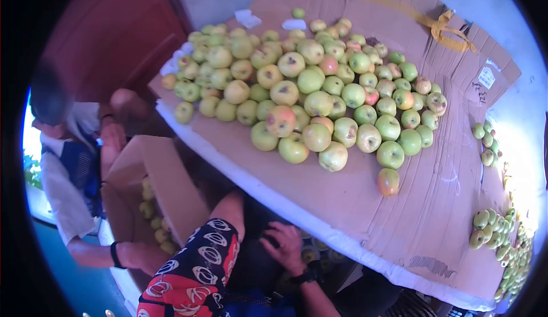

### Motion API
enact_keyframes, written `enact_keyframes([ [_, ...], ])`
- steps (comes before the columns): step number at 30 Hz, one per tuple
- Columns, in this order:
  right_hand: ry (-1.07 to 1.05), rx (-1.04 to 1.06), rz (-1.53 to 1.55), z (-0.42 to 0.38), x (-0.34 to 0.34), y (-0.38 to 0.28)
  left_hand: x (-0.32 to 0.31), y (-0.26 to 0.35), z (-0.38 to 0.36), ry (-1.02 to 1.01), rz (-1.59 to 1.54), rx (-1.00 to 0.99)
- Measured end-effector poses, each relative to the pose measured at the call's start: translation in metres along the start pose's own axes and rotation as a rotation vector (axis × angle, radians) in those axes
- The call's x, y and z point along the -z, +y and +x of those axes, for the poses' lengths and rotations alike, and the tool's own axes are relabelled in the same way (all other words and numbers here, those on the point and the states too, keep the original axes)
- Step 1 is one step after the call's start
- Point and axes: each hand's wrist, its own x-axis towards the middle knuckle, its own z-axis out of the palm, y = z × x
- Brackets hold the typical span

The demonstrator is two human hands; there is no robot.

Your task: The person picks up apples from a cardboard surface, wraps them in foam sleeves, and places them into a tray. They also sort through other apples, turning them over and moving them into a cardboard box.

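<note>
My right hand (283, 247), with a dark watch on its wrist, is beside the table's near edge. Its fingers are curled but apart, and I see nothing held in them. Just past it, partly in shadow under the table, lie a few apples (310, 255). My left hand is not in view. A large heap of green and yellow apples (317, 103), some blushed red and some with brown spots, covers the cardboard-lined tabletop (337, 203). One reddish apple (388, 182) lies at the heap's near edge.
At left, another person (77, 168) reaches an arm with a black wristband toward an open cardboard box (171, 186) holding apples. A leg in patterned red and black shorts (200, 265) is between that box and my right hand. More apples (491, 228) are at far right.
</note>
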Motion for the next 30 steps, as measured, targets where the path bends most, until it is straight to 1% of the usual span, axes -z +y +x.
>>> enact_keyframes([
  [4,0.103,0.037,0.005,-0.007,-0.002,-0.011,0.001,0.017,-0.049,-0.059,0.063,-0.122],
  [7,0.128,0.081,-0.027,-0.011,-0.004,-0.013,0.01,0.02,-0.076,-0.058,0.103,-0.185],
  [10,0.142,0.146,-0.052,-0.018,-0.001,-0.006,0.023,0.016,-0.094,0.022,0.102,-0.239],
  [11,0.139,0.143,-0.055,-0.018,-0.001,-0.012,0.029,0.012,-0.104,0.07,-0.007,-0.186],
  [12,0.126,0.115,-0.043,-0.021,-0.002,-0.016,0.015,-0.001,-0.085,0.203,0.008,-0.3],
  [13,0.12,0.097,-0.04,-0.02,-0.001,-0.018,0.039,0.0,-0.122,0.23,-0.109,-0.325],
  [14,0.121,0.085,-0.042,-0.018,-0.001,-0.018,0.016,-0.013,-0.084,0.153,-0.7,-0.182],
  [15,0.131,0.092,-0.04,-0.019,-0.002,-0.018,0.02,-0.012,-0.088,0.141,-0.697,-0.184],
  [17,0.13,0.105,-0.024,-0.025,-0.004,-0.012,0.022,-0.01,-0.102,-0.069,-1.555,0.064],
  [18,0.121,0.092,-0.028,-0.023,-0.004,-0.014,0.041,-0.007,-0.137,-0.072,-1.553,0.071],
  [20,0.103,0.057,-0.033,-0.022,-0.001,-0.018,0.076,0.003,-0.202,-0.096,-1.843,0.117],
  [21,0.096,0.044,-0.032,-0.021,-0.001,-0.019,0.081,0.005,-0.207,-0.108,-1.842,0.129],
  [23,0.058,-0.077,0.104,-0.018,-0.002,-0.016,0.087,0.006,-0.209,-0.121,-2.073,0.11],
  [24,-0.06,-0.223,0.251,-0.015,0.001,-0.009,0.093,0.013,-0.23,-0.146,-2.159,0.1],
  [25,-0.062,-0.223,0.25,-0.013,0.0,-0.015,0.094,0.017,-0.242,-0.147,-2.161,0.101],
  [27,-0.008,-0.387,0.555,-0.003,0.006,-0.033,0.096,0.029,-0.258,-0.3,-2.376,-0.079],
  [28,0.012,-0.432,0.712,-0.001,0.009,-0.045,0.098,0.035,-0.274,-0.272,-2.37,-0.247],
  [29,0.02,-0.439,0.702,-0.001,0.015,-0.057,0.095,0.038,-0.28,-0.29,-2.369,-0.249],
  [30,0.003,-0.444,0.841,0.001,0.021,-0.071,0.094,0.038,-0.284,-0.373,-2.359,-0.392],
])
